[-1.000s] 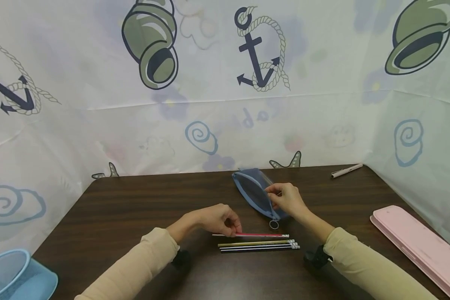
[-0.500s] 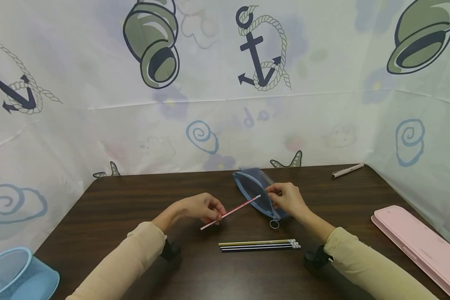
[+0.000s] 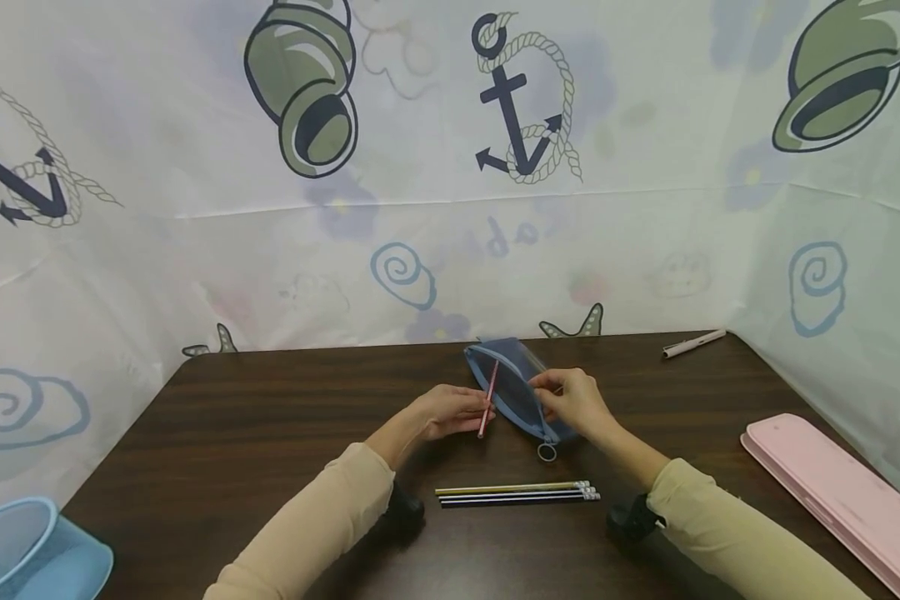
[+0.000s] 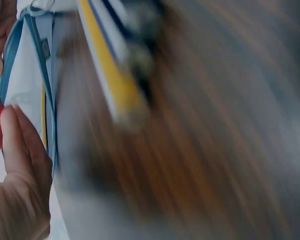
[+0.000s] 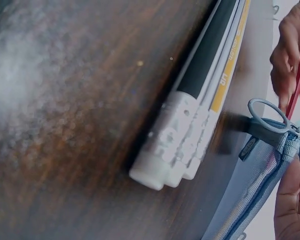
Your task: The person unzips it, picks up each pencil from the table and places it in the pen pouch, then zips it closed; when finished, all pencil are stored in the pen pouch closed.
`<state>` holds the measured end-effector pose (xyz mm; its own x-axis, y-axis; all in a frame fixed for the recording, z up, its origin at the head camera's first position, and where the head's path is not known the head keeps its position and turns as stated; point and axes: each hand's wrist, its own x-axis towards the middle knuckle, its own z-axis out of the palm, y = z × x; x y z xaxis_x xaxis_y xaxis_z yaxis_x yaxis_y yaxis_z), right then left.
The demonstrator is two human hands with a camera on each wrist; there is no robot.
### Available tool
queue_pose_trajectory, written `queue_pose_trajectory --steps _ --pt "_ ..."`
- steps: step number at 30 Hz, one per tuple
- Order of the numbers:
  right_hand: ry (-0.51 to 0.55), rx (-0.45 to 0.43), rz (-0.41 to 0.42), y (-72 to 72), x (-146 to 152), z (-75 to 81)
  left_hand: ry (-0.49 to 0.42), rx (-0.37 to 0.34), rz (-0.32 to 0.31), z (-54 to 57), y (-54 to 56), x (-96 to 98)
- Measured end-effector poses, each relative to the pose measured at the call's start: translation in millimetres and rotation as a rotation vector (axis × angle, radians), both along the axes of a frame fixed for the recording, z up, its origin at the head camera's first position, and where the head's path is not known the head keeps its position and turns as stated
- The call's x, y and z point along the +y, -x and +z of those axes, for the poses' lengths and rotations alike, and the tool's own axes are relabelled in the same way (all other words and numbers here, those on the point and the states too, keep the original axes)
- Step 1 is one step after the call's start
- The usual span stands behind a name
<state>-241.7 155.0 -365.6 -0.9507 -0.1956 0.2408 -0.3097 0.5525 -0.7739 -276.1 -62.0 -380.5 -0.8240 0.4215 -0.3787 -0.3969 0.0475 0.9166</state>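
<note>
My left hand (image 3: 450, 410) pinches a red pencil (image 3: 491, 385) near its lower part. The pencil's far end reaches into the mouth of a blue zippered pencil pouch (image 3: 510, 344). With thumb and fingers, my right hand (image 3: 573, 400) grips the near right edge of the pouch, whose mouth gapes toward the left hand. A ring zip pull (image 5: 262, 115) hangs at the pouch's near corner. Closer to me lie a yellow pencil (image 5: 225, 80), a black pencil (image 5: 205, 65) and a pale one between them, side by side. A yellow strip (image 4: 43, 115) shows at the pouch in the left wrist view.
A pink case (image 3: 832, 492) lies along the table's right side. At the back right corner is a pale capped pen (image 3: 693, 343). A light blue holder (image 3: 75, 554) stands at the front left. Printed white cloth (image 3: 420, 183) borders the table.
The left hand has lifted the red pencil from beside the other pencils, turned it and brought it to the pouch's mouth. The right hand stays on the pouch.
</note>
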Motion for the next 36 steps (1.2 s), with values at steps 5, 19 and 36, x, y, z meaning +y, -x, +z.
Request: queue_pose_trajectory --steps 5,19,36 --pt "0.003 0.001 0.008 -0.1 -1 0.7 -0.057 -0.03 0.139 -3.4 1.0 23.7" --pt "0.023 -0.027 0.015 -0.1 -1 -1.4 -0.09 0.044 0.269 -6.1 -7.0 60.6" --pt "0.034 -0.024 0.002 0.3 -1 -0.8 -0.153 0.047 0.293 -5.5 -11.0 73.6"
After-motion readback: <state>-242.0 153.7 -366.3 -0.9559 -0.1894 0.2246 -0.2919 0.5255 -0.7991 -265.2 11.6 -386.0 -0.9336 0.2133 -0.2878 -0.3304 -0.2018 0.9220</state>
